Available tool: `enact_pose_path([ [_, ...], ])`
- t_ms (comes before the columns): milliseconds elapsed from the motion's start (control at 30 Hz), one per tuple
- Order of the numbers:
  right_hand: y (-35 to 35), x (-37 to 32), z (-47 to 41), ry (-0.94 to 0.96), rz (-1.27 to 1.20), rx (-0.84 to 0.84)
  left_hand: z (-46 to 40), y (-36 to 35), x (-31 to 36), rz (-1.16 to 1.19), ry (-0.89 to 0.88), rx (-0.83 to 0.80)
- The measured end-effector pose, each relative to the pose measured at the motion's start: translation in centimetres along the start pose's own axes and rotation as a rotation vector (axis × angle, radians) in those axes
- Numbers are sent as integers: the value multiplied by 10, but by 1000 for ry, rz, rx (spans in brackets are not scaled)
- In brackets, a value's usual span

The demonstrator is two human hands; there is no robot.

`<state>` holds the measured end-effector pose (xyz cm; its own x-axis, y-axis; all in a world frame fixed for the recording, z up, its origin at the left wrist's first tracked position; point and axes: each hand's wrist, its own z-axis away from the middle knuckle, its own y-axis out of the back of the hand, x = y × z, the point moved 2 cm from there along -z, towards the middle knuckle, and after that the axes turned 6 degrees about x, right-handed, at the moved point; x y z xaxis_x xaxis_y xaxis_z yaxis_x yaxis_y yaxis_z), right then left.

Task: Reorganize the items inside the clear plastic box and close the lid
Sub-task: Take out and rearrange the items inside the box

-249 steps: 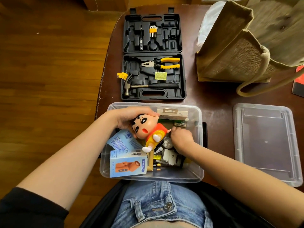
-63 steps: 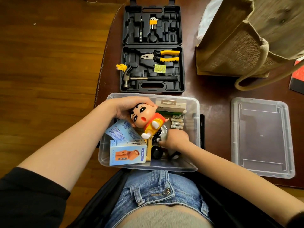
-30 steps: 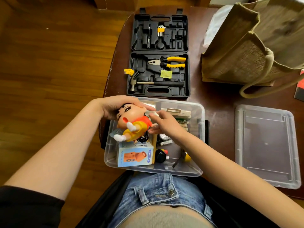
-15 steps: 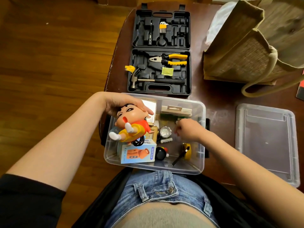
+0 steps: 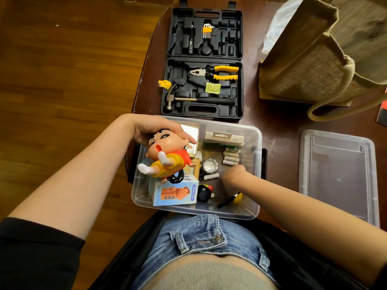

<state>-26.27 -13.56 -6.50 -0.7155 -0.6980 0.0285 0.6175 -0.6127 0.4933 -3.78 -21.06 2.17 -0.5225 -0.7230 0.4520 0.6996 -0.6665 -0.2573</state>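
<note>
- The box (image 5: pixel 256 164) is set at the near table edge, open, just in front of the person's lap.
- The lid (image 5: pixel 337 174) lies flat on the table (image 5: pixel 278 122) to the right of the box, apart from it.
- A doll (image 5: pixel 167 155) is held by its head in the left hand (image 5: pixel 155 127), fingers closed over the crown; it is tilted above the box's left side.
- The right hand (image 5: pixel 232 177) is lowered into the middle of the box, fingers pointing down and hidden; whether anything is gripped cannot be told.
- A row of batteries (image 5: pixel 230 156) lies just beyond the right hand, near the far right wall.
- A fan carton (image 5: pixel 174 193) stands against the near wall, under the doll's feet.
- A round black item (image 5: pixel 204 193) and a yellow item (image 5: pixel 237 198) are seen near the front.
- A tool case (image 5: pixel 203 59) lies open beyond the box, with pliers (image 5: pixel 215 73) and a hammer (image 5: pixel 199 99) in it.
- A bag (image 5: pixel 322 53) stands at the far right.
</note>
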Motion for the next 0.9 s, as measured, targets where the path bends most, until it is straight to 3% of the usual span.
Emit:
enact_pose_path([
  [133,8,11,1,-7,-117,18,-1,1,-1,-11,-4,3],
  [333,14,12,-4,-101,-491,391,-2,2,-2,-9,-11,-25],
  [600,-6,-11,-9,-67,-143,445,-2,1,-1,4,-3,-14],
  [900,2,25,-11,-318,-240,432,-1,-2,0,28,-8,26],
])
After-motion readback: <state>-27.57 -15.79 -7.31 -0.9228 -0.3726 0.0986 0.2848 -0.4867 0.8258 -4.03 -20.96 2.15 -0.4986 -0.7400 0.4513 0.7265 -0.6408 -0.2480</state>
